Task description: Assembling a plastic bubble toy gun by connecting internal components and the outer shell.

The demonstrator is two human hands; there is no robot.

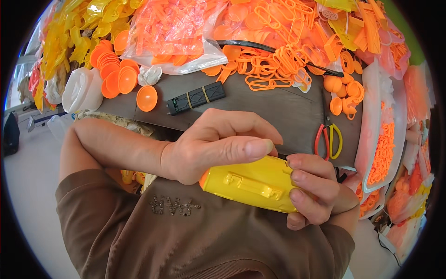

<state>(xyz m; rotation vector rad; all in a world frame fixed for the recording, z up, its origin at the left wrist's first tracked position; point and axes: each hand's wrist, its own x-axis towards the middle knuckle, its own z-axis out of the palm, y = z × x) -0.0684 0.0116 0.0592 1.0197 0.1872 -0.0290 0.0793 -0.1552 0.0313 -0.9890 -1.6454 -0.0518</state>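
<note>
Close to my chest I hold a yellow plastic casing (pixel 248 183), rounded and long, with a raised handle-like shape on its side and a bit of orange at its left end. My right hand (pixel 316 188) grips its right end, fingertips pressed on the yellow surface. My left hand (pixel 218 146) lies over the far side and left end, its thumb stretched along the top edge. The left fingers curl behind the casing and are partly hidden. Beyond my left hand, a dark block (pixel 195 98) bound with rubber bands lies on the grey table (pixel 283 116).
Orange cups (pixel 127 80) stack at the left beside a white plastic bag (pixel 82 89). Orange loops (pixel 278 65) pile at the back, near a bag of orange parts (pixel 169 28). Scissors (pixel 328 141) with red and yellow handles lie right, beside a bin (pixel 369 118) of orange pieces.
</note>
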